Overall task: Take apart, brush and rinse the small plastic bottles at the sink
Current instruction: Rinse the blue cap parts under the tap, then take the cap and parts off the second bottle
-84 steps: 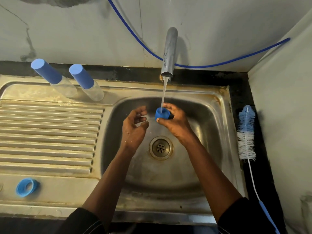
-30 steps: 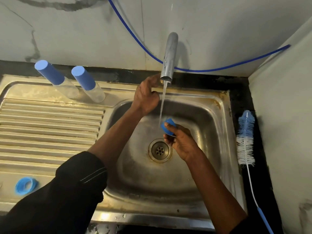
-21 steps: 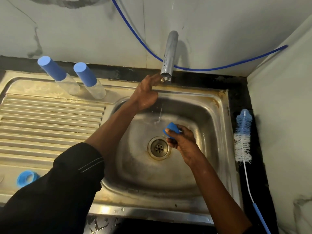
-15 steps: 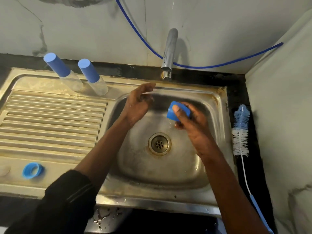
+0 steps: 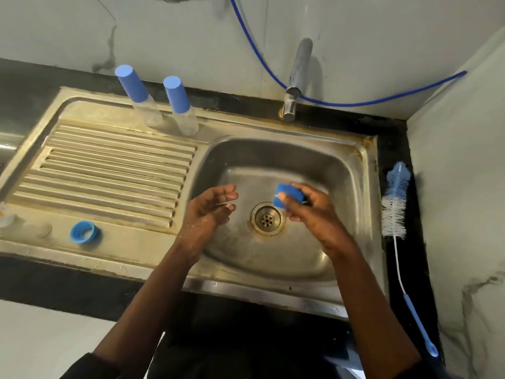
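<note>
My right hand [image 5: 311, 214] grips a small blue plastic cap [image 5: 287, 196] above the drain [image 5: 267, 218] of the steel sink [image 5: 363, 203]. My left hand [image 5: 209, 212] hovers wet and empty to the left of the drain, its fingers loosely spread. Two clear bottles with tall blue caps [image 5: 131, 84] [image 5: 176, 90] stand at the back of the draining board. A blue ring-shaped cap [image 5: 84, 231] lies at the front of the board. No water runs from the tap [image 5: 296, 77].
A blue-and-white bottle brush [image 5: 395, 203] lies on the black counter right of the sink, its handle pointing toward me. A blue hose [image 5: 262, 64] runs along the wall behind the tap. Small clear parts [image 5: 8, 218] sit at the board's left front edge.
My left hand reached up to the tap, the water stopped, and the hand came back down over the basin. My right hand kept the blue cap and lowered it toward the drain.
</note>
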